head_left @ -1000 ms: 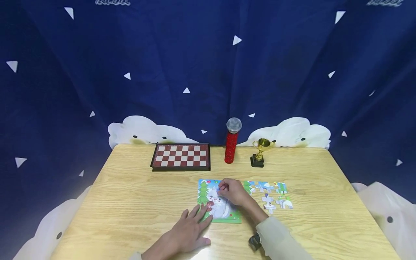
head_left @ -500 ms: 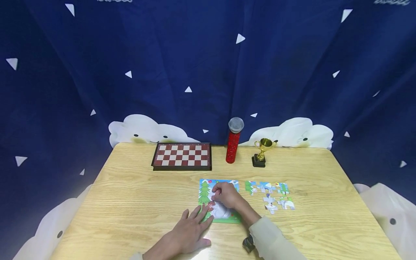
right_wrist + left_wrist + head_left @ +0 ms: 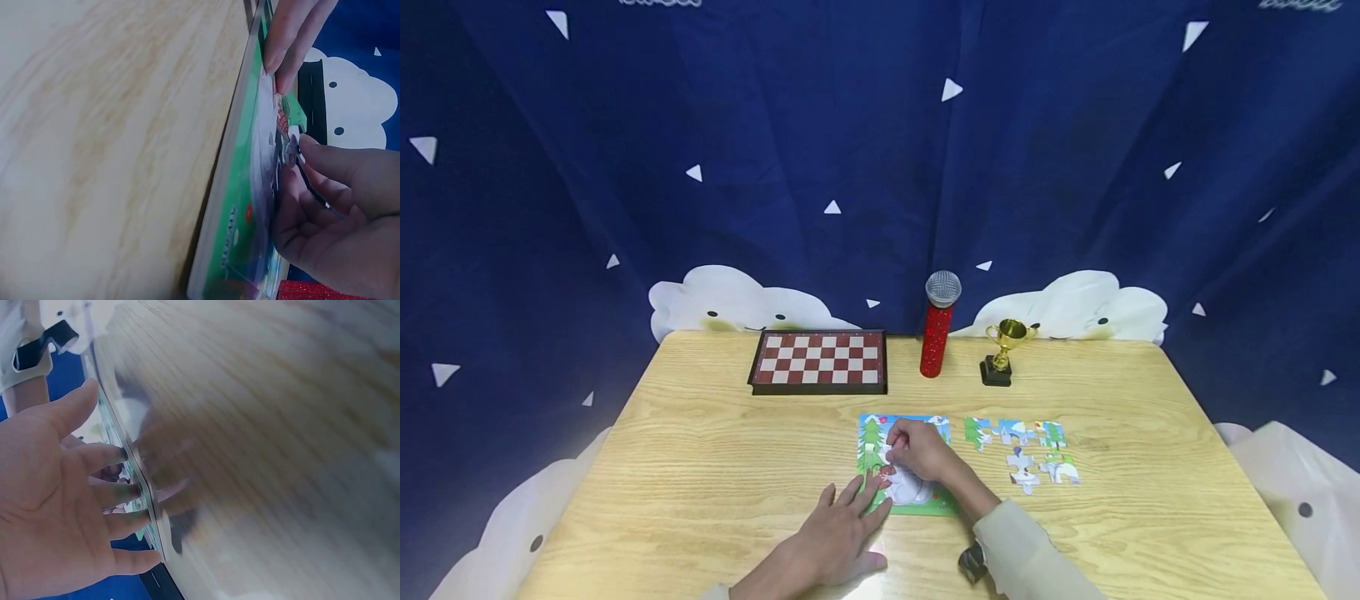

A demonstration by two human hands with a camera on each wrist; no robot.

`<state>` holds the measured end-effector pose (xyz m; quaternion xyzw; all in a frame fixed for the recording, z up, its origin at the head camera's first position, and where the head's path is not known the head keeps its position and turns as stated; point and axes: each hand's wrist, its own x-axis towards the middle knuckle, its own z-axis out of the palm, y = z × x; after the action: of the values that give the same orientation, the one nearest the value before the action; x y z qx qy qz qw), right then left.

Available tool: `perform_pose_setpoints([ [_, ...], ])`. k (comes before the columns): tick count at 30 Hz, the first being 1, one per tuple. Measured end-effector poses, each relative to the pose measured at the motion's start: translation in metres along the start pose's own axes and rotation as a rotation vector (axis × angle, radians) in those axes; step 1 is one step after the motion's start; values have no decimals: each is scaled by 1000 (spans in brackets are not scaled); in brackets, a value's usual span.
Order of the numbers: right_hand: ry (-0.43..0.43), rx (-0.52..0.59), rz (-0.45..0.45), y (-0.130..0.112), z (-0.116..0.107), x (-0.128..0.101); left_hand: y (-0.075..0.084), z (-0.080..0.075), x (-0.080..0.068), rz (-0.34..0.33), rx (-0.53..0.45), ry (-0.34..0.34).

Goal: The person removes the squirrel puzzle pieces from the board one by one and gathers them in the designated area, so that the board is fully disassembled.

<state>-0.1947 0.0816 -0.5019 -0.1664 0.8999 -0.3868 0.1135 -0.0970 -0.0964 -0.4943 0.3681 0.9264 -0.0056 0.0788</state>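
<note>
A jigsaw puzzle board (image 3: 872, 446) with a white cat and a green tree lies near the table's front middle. My left hand (image 3: 838, 529) lies flat with straight fingers, its fingertips (image 3: 125, 487) pressing the board's near left corner. My right hand (image 3: 917, 450) hovers over the board's middle, its fingers curled and pinching a small puzzle piece (image 3: 294, 150) against the picture. The board's green edge (image 3: 240, 206) shows side-on in the right wrist view. Several loose pieces (image 3: 1026, 454) lie to the right of the board.
A red and white chessboard (image 3: 818, 361) sits at the back of the wooden table (image 3: 700, 450). Beside it stand a red microphone (image 3: 938, 325) and a small gold trophy (image 3: 1002, 352). A blue curtain with white clouds hangs behind.
My right hand has slid left and nearer across the board with the piece. The left hand has stayed in place.
</note>
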Motion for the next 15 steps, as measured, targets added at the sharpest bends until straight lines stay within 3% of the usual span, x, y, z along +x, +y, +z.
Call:
perform_pose_setpoints([
  [15,-33,19,20,-2,-3,1,1,-1,-1,-3,23,3],
])
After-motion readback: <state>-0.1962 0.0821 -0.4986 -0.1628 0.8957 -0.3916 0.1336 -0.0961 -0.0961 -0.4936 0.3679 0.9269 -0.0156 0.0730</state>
